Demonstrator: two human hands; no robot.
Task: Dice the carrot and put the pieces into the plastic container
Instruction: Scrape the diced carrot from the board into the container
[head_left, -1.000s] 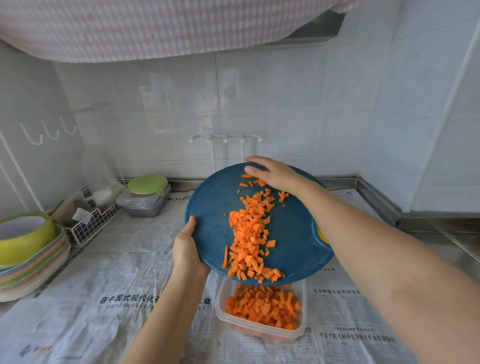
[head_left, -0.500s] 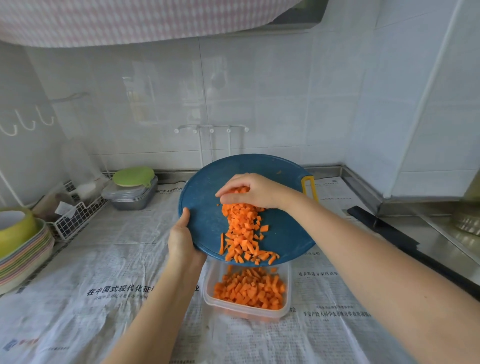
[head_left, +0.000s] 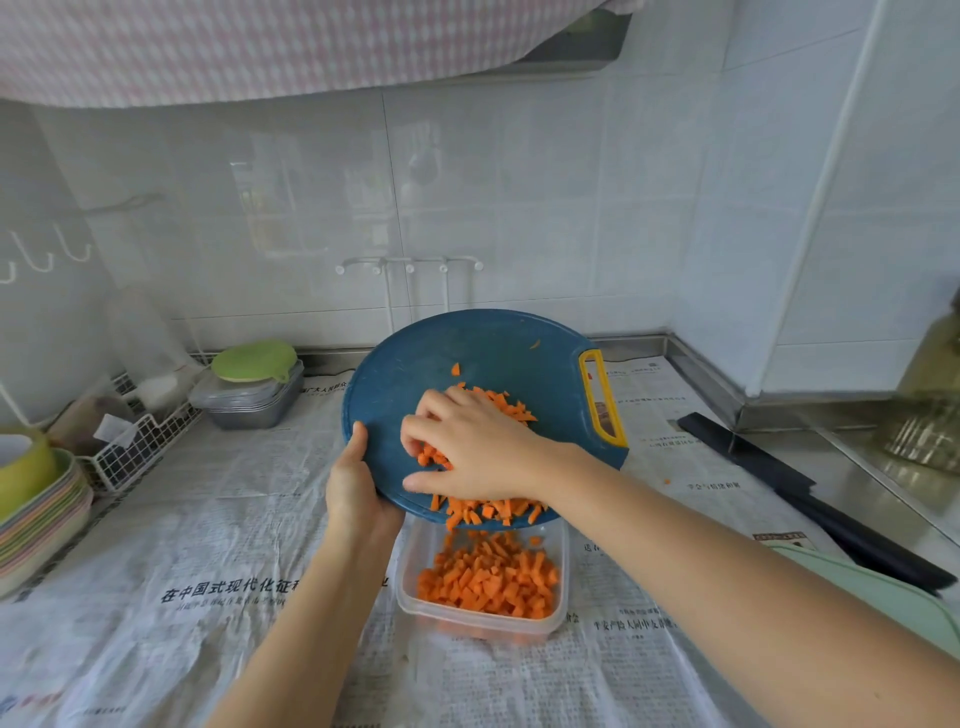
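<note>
Presently, transfer: left hand (head_left: 358, 488) grips the tilted cutting board (head_left: 467, 353); right hand (head_left: 478, 447), fingers (head_left: 434, 402) spread, covers carrot pieces (head_left: 488, 509) above plastic container (head_left: 563, 561). Next, sweep stragglers in.

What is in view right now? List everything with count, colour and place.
board: one, blue, yellow handle, tilted over container
carrot pieces: many, orange, on board and in container
container: one, clear, on newspaper under board's low edge
newspaper: several sheets, white, covering counter
boxes: stack, grey, green lid, back left
bowls: stack, pastel, far left
rack: one, white wire, back left
long dark item: one, black, counter right
left hand: one, grips board's left edge
right hand: one, fingers on carrot pieces on board
</note>
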